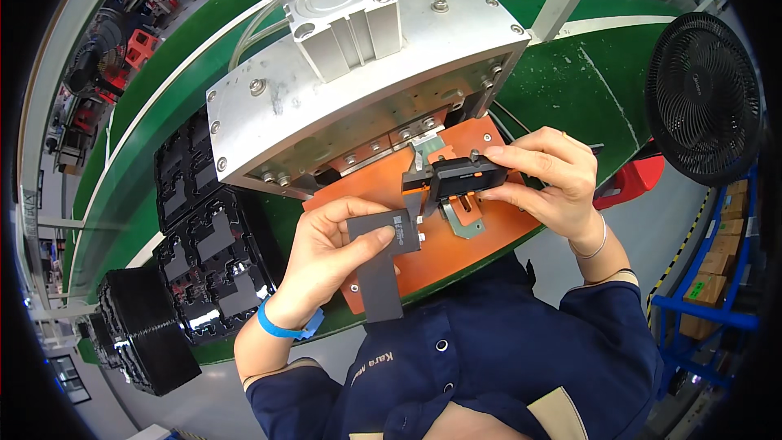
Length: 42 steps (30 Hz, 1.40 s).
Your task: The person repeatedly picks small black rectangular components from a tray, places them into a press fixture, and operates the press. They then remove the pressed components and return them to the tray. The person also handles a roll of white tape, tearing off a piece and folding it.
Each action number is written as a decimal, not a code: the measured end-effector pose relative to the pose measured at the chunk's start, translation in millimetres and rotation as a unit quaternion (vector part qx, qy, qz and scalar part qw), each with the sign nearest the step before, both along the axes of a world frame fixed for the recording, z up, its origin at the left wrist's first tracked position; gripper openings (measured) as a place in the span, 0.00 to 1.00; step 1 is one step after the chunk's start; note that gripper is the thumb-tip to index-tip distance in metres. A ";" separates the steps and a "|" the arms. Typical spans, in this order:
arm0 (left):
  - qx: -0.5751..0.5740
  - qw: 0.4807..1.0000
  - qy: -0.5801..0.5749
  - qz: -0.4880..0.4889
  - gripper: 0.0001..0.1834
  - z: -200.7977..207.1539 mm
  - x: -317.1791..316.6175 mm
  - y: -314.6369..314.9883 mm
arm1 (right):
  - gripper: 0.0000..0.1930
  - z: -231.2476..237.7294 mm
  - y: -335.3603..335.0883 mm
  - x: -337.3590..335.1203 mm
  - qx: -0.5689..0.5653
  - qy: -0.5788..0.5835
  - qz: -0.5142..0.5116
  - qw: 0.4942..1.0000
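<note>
My left hand [322,248] pinches a flat, dark grey L-shaped battery [379,277] between thumb and fingers. The battery has a small printed label and pale tabs on its right edge. My right hand [554,179] is closed around a black digital caliper [466,178] with orange marks, its thumb and fingers at the right end. The caliper's jaws stand close to the battery's upper right edge; whether they touch it I cannot tell. Beneath both hands lies an orange plate [440,257] with a metal fixture piece [467,228] on it.
A silver press [358,98] with a square cylinder on top stands just beyond my hands. Black trays [216,261] holding grey pieces lie to the left, beside stacked black trays [151,330]. A black fan [705,98] and a red stool [631,183] are on the right.
</note>
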<state>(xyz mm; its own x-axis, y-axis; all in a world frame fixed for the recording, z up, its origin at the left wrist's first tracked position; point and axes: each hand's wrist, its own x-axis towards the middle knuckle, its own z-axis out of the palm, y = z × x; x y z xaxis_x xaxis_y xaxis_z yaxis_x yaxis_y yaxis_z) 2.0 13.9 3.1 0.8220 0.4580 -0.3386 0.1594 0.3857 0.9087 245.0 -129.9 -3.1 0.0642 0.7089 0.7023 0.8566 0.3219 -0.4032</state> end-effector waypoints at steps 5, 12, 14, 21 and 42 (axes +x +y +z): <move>0.025 1.000 0.001 -0.001 0.11 -1.5 -0.9 1.5 | 0.25 0.7 -3.4 -2.2 -0.003 0.030 -0.003 1.000; 0.021 1.000 -0.012 0.007 0.11 -3.5 -1.8 1.3 | 0.25 -1.0 -5.0 -4.3 -0.015 0.037 0.015 0.999; 0.012 1.000 -0.009 0.009 0.11 -3.2 -1.7 1.1 | 0.25 -1.5 -4.2 -4.6 -0.017 0.039 0.015 0.999; 0.014 1.000 -0.008 0.012 0.11 -2.4 0.1 1.8 | 0.25 -2.0 -2.8 -3.3 -0.011 0.027 0.008 1.000; 0.821 0.290 0.365 0.330 0.18 -0.5 -200.2 7.8 | 0.22 -64.5 -81.2 136.1 -0.101 0.207 -0.245 0.942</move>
